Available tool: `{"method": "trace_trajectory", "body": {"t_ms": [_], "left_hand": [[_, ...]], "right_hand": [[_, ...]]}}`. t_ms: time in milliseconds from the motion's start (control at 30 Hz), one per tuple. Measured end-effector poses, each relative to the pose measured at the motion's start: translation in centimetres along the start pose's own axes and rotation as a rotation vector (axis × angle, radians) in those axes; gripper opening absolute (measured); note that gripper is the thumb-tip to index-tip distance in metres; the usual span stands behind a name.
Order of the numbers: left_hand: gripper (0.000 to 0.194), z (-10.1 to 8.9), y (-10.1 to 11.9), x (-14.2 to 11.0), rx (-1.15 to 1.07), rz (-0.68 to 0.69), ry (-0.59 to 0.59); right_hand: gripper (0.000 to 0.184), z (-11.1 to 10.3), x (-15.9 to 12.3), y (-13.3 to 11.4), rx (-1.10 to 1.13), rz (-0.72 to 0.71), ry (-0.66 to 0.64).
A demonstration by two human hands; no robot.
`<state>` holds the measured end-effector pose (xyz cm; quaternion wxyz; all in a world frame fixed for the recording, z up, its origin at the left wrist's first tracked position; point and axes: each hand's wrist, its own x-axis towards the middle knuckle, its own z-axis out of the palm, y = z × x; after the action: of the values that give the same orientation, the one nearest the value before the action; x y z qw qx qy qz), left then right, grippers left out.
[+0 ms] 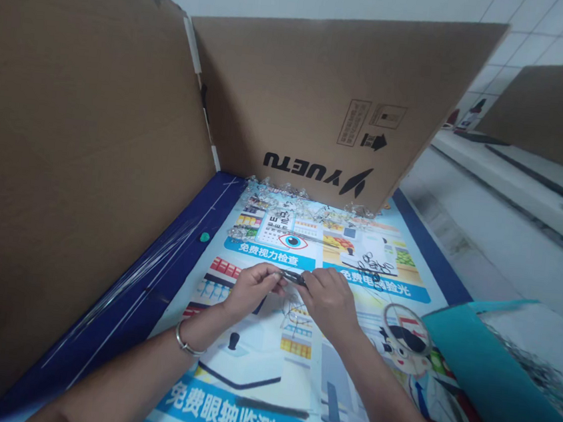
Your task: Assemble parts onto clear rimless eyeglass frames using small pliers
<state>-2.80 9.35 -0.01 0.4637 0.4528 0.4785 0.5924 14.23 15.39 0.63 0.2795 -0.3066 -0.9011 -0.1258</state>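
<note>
My left hand (257, 290) and my right hand (331, 301) are close together over the middle of the printed sheet. Dark pliers (292, 277) lie in my right hand, their jaws pointing at the left fingertips. My left thumb and fingers are pinched together at the jaws; what sits between them is too small to make out. Below the fingers, a few thin wires (297, 315) curve between the hands. I cannot tell whether they are held or lie on the sheet.
Clear sparkling pieces (306, 208) line the foot of the cardboard panel (294, 91). Black wire loops (375, 268) lie beyond my right hand. Long thin wires (134, 273) rest along the left edge, near a green lump (204, 237). A teal box (501, 368) with dark bits stands right.
</note>
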Motion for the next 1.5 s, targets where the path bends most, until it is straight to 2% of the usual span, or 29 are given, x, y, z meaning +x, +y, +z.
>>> {"method": "trace_trajectory", "body": {"t_ms": [733, 1067, 1267, 1500], "left_hand": [[0.019, 0.35, 0.45, -0.26, 0.002, -0.026, 0.022], [0.022, 0.13, 0.21, -0.19, -0.033, -0.011, -0.022], [0.024, 0.16, 0.10, -0.23, -0.035, 0.003, -0.016], [0.025, 0.57, 0.28, -0.27, -0.063, -0.010, 0.026]], "right_hand": [[0.022, 0.04, -0.02, -0.15, -0.019, -0.030, -0.007], [0.022, 0.24, -0.08, -0.12, 0.010, 0.025, 0.000], [0.022, 0.60, -0.19, -0.25, 0.025, 0.035, 0.047], [0.021, 0.39, -0.03, -0.34, 0.035, 0.035, 0.044]]}}
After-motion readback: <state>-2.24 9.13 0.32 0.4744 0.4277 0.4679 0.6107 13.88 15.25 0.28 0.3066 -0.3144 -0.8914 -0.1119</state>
